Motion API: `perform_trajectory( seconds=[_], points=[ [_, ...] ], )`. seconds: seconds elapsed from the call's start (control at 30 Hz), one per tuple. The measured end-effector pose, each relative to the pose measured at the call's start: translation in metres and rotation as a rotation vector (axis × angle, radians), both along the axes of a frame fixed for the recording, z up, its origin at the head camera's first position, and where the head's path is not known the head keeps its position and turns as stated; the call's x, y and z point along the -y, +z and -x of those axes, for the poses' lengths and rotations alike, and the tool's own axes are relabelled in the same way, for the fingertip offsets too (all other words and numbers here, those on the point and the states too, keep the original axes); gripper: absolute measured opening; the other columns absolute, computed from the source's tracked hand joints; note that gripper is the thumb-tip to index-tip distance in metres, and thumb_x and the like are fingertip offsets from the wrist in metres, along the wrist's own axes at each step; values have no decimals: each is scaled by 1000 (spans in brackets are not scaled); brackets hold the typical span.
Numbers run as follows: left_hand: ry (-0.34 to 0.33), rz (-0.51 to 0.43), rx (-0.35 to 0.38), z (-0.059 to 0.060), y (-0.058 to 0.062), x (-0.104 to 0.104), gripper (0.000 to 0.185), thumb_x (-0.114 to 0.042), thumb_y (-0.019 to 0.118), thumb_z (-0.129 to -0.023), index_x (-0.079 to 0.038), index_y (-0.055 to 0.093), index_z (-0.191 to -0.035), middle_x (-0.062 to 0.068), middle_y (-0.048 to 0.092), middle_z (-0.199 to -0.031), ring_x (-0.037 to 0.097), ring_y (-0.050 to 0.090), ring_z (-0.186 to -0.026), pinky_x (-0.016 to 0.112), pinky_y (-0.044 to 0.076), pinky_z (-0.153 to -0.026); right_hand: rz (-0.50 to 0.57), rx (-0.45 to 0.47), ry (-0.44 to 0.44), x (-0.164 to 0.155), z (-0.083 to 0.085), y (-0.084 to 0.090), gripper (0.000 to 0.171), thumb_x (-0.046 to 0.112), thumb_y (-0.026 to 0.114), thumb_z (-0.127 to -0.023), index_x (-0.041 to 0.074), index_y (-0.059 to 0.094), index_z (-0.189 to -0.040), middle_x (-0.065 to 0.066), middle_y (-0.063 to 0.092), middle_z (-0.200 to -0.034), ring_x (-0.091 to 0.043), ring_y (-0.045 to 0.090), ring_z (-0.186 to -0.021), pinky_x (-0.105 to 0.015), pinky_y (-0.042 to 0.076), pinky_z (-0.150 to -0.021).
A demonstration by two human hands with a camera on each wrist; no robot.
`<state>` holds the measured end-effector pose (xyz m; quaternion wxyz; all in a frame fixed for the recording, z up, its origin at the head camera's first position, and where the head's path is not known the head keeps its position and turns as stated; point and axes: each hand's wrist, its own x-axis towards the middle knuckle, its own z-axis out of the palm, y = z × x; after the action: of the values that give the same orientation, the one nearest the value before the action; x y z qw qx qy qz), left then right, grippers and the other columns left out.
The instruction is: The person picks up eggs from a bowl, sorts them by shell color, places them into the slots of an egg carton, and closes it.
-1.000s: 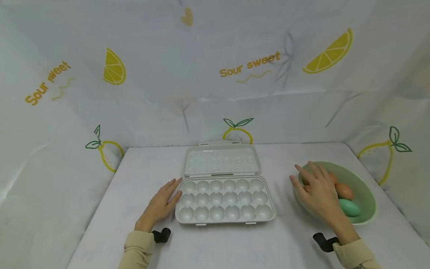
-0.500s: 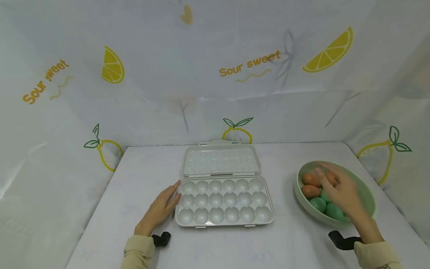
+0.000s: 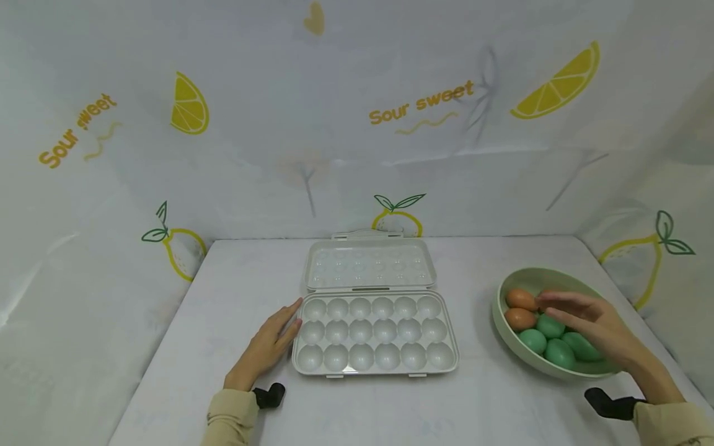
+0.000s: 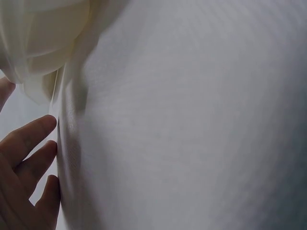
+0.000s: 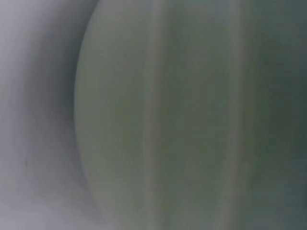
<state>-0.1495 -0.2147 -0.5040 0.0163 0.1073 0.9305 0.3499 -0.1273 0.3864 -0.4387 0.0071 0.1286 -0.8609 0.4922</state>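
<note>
A pale egg tray (image 3: 372, 332) lies on the table with its lid (image 3: 370, 263) folded back behind it, and its cups hold no eggs. My left hand (image 3: 264, 344) rests at the tray's left edge, fingers extended; in the left wrist view its fingertips (image 4: 44, 125) are beside the tray's underside. My right hand (image 3: 599, 322) hovers within a light green bowl (image 3: 519, 350), fingers and thumb pointing left and apart from each other. Orange eggs (image 3: 520, 319) and green eggs (image 3: 559, 354) lie below and beside it. Only the bowl's blurred outer wall (image 5: 192, 115) shows in the right wrist view.
A white tabletop (image 3: 245, 279) carries the tray in the middle and the bowl at right. Behind and beside it hangs a white cloth (image 3: 251, 161) printed with lemons. A black strap piece (image 3: 613, 406) juts from the right wrist, another (image 3: 270, 396) from the left.
My right hand has moved right across the bowl, uncovering orange and green eggs at its left side. Eggs in the bowl appear shifted. My left hand stays by the tray.
</note>
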Motion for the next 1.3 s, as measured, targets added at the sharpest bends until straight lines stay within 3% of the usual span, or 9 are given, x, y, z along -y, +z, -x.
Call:
perform_trajectory(
  seconds=[0.2, 0.33, 0.5, 0.73, 0.83, 1.0, 1.1, 1.3],
  points=[
    [-3, 1, -6, 1, -1, 0, 54, -39, 50, -108, -21, 41, -158, 14, 47, -159, 46, 35, -151, 69, 30, -121, 80, 67, 279, -10, 6, -6, 37, -16, 54, -96, -7, 62, -131, 18, 69, -130, 6, 63, -118, -10, 53, -91],
    [-2, -2, -21, 1, -2, 1, 54, -38, 50, -108, -21, 42, -158, 13, 47, -159, 46, 36, -151, 69, 31, -121, 106, 101, 368, -9, 10, -8, 38, -16, 55, -96, -11, 59, -133, 10, 70, -132, 4, 63, -123, -13, 54, -95],
    [-8, -2, -30, 2, -4, 1, 53, -38, 50, -108, -20, 42, -158, 13, 47, -159, 47, 36, -151, 68, 31, -121, 18, 115, 348, -7, 10, -11, 40, -11, 62, -93, -8, 60, -134, 12, 72, -131, 9, 60, -121, -9, 50, -92],
    [-4, -7, -30, 2, -2, 1, 53, -38, 50, -108, -21, 42, -158, 13, 47, -159, 45, 36, -151, 67, 30, -122, -96, 104, 341, -7, 6, -20, 42, -6, 70, -90, 4, 67, -131, 25, 66, -132, 19, 51, -122, -8, 50, -87],
    [-4, -3, -20, 2, -2, 1, 53, -38, 50, -108, -21, 42, -158, 13, 47, -159, 45, 36, -151, 67, 30, -122, -61, 129, 380, -8, 6, -24, 43, -8, 68, -91, 4, 66, -132, 27, 63, -135, 19, 50, -124, -10, 52, -88],
    [-2, 3, 5, 3, -1, 1, 54, -40, 50, -108, -22, 41, -158, 12, 46, -160, 45, 35, -152, 67, 29, -123, 87, 173, 511, -6, 10, -26, 47, -15, 62, -92, -5, 59, -137, 22, 61, -142, 13, 52, -129, -9, 52, -96],
    [-1, 6, 12, 3, -1, 1, 55, -41, 49, -108, -22, 41, -158, 12, 46, -160, 45, 35, -152, 67, 29, -122, 119, 152, 558, -4, 11, -27, 49, -18, 61, -90, -9, 55, -138, 19, 60, -145, 10, 53, -131, -8, 50, -100],
    [3, -4, 21, 2, -1, 0, 55, -41, 50, -108, -22, 40, -158, 13, 46, -160, 44, 34, -152, 67, 29, -123, -83, 29, 454, 0, 10, -29, 55, -8, 74, -84, 0, 62, -137, 26, 59, -140, 17, 49, -128, -2, 45, -95]
  ],
)
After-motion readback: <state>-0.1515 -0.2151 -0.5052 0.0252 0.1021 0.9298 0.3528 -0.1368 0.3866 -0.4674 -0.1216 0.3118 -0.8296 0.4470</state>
